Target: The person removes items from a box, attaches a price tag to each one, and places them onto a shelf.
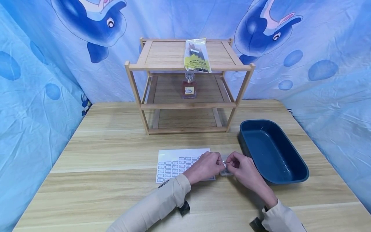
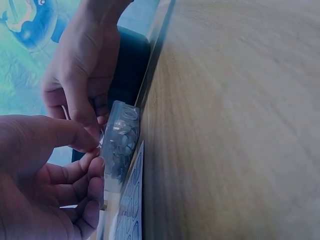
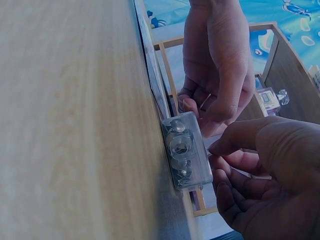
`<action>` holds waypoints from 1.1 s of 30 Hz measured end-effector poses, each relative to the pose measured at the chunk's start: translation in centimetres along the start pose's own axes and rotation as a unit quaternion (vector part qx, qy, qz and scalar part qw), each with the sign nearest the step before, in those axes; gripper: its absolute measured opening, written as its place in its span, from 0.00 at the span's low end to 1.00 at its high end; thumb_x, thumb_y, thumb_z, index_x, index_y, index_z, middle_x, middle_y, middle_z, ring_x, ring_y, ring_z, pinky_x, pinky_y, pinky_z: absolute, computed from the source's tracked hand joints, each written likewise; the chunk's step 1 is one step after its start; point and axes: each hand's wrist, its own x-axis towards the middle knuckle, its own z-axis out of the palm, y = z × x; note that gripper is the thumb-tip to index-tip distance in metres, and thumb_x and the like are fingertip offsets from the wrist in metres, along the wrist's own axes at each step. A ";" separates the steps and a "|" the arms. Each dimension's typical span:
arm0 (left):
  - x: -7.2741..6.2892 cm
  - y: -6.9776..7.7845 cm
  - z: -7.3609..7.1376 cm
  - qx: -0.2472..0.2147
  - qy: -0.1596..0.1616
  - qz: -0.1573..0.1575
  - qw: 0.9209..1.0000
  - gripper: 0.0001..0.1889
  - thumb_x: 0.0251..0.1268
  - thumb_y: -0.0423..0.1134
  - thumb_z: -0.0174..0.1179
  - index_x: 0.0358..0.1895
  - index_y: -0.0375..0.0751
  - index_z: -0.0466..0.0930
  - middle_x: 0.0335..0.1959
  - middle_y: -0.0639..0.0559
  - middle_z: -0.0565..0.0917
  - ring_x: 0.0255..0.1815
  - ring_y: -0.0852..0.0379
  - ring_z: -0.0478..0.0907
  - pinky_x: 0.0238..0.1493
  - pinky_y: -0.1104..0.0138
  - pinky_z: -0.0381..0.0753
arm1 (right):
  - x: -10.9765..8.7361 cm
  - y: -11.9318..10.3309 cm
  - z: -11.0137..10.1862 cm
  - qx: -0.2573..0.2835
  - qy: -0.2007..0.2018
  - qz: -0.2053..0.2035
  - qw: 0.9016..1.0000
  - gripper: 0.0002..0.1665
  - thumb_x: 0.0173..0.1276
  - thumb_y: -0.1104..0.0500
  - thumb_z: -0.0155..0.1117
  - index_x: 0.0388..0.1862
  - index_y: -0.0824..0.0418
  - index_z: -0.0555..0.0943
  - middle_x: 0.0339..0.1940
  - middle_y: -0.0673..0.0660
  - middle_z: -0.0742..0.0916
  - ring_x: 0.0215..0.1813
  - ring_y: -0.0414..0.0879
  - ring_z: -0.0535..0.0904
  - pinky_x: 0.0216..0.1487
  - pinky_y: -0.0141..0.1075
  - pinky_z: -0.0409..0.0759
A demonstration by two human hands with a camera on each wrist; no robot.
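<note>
A small clear plastic box [image 3: 187,152] stands on the table, with several round clear pieces and shiny bits inside. Over it, my left hand [image 1: 204,166] and right hand [image 1: 243,169] meet with thumbs and fingertips pinched close together. Between them in the left wrist view shows a tiny pale piece [image 2: 101,138], largely hidden by the fingers; its kind cannot be made out. Under my left hand and forearm lies a white sheet of blue-outlined labels [image 1: 171,167], its right part covered. The box sits just right of that sheet.
To the right is a deep dark-blue plastic basin [image 1: 265,145], close to my right hand. At the back stands a three-tier wooden rack [image 1: 188,104]. A perfume bottle [image 1: 189,90] is on its middle shelf, and a yellow-and-white packet [image 1: 197,56] lies on top.
</note>
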 end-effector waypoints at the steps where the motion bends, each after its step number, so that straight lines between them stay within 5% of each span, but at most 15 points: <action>1: 0.0 0.0 0.0 -0.001 0.000 -0.002 1.000 0.06 0.63 0.33 0.65 0.28 0.45 0.80 0.22 0.60 0.78 0.20 0.65 0.74 0.23 0.74 0.74 | 0.0 0.0 0.0 -0.001 0.000 0.001 1.000 0.10 0.64 0.71 0.69 0.34 0.56 0.82 0.27 0.45 0.82 0.32 0.40 0.77 0.34 0.32 0.77; 33: -0.3 -0.6 -0.1 0.030 0.024 0.033 0.999 0.02 0.66 0.34 0.64 0.38 0.40 0.82 0.26 0.58 0.79 0.21 0.66 0.73 0.24 0.75 0.74 | -0.1 0.2 0.1 -0.005 0.026 -0.005 1.000 0.08 0.68 0.70 0.65 0.36 0.58 0.82 0.27 0.46 0.81 0.31 0.42 0.75 0.31 0.32 0.75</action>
